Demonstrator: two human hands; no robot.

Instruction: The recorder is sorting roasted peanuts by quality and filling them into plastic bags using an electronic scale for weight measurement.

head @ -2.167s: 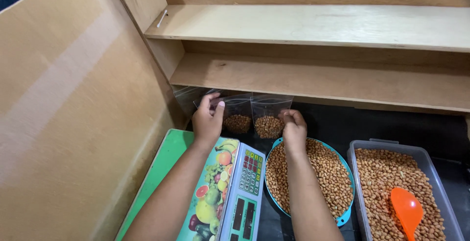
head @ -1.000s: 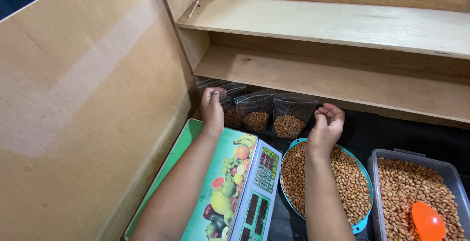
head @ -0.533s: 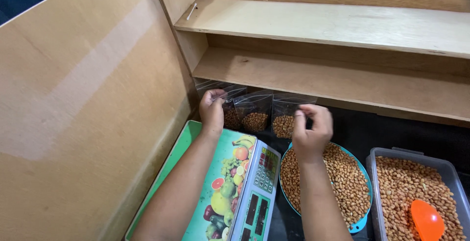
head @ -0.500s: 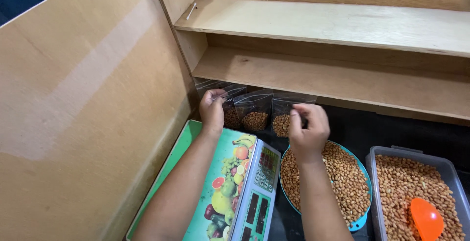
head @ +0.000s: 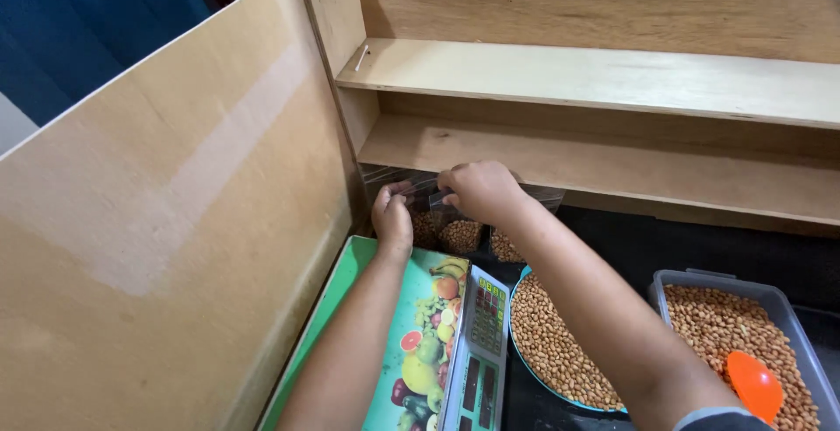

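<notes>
Several small clear plastic bags of peanuts [head: 460,235] stand in a row under the lowest wooden shelf [head: 612,164]. My left hand [head: 393,217] rests at the leftmost bag, fingers curled against its top. My right hand [head: 477,189] has reached across to the left and pinches the top edge of a bag in the row. My hands hide much of the bags. Below my arms lies a weighing scale [head: 442,335] with a fruit picture and a keypad.
A blue round bowl [head: 551,343] full of peanuts sits right of the scale. A grey tub [head: 700,287] of peanuts with an orange scoop [head: 754,384] stands at the far right. A plywood wall [head: 175,221] closes the left side. A second shelf [head: 595,77] runs above.
My right hand has moved left from the rightmost bag to the top of a bag nearer the left hand. The camera has tilted up a little.
</notes>
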